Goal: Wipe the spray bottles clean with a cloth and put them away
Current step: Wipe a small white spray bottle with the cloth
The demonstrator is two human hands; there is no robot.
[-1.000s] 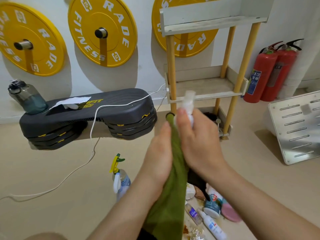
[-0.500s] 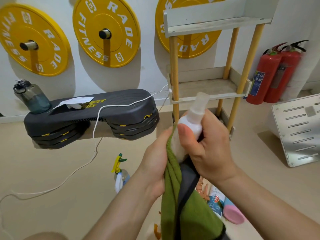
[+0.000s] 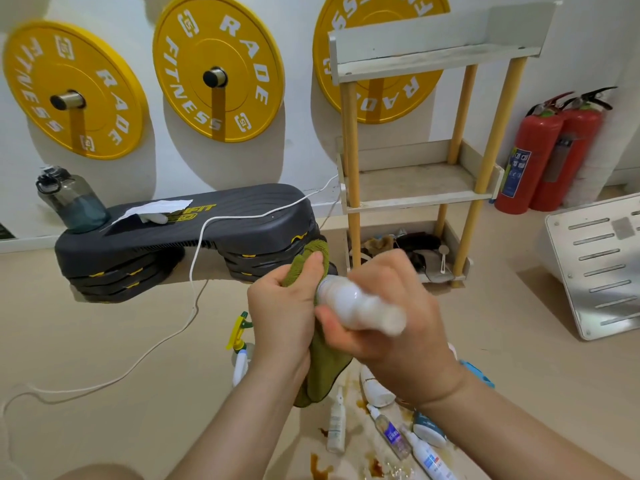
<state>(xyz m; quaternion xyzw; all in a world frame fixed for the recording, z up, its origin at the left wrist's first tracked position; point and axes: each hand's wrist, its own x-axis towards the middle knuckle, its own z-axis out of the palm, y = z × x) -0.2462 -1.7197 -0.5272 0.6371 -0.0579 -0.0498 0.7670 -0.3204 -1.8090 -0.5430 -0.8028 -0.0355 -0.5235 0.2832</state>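
My right hand (image 3: 391, 317) grips a small white spray bottle (image 3: 360, 308), held on its side with one end pointing left. My left hand (image 3: 284, 306) clutches a green cloth (image 3: 323, 362) and presses it around that left end; which end it is stays hidden by the cloth. The cloth hangs down between my wrists. On the floor below stand and lie several other bottles: a yellow-green trigger sprayer (image 3: 239, 344), a slim white bottle (image 3: 336, 424), a clear one with a blue label (image 3: 390, 433) and a white one with a blue label (image 3: 427, 457).
A wooden shelf rack (image 3: 417, 181) stands against the wall ahead, with clutter on its bottom tier. A black step platform (image 3: 187, 233) with a water jug and a white cable lies to the left. Two red fire extinguishers (image 3: 550, 150) and a metal panel (image 3: 602, 261) are on the right. Brown stains mark the floor.
The bottle has gone from upright to lying on its side in my right hand. My left hand has shifted the cloth up over its left end.
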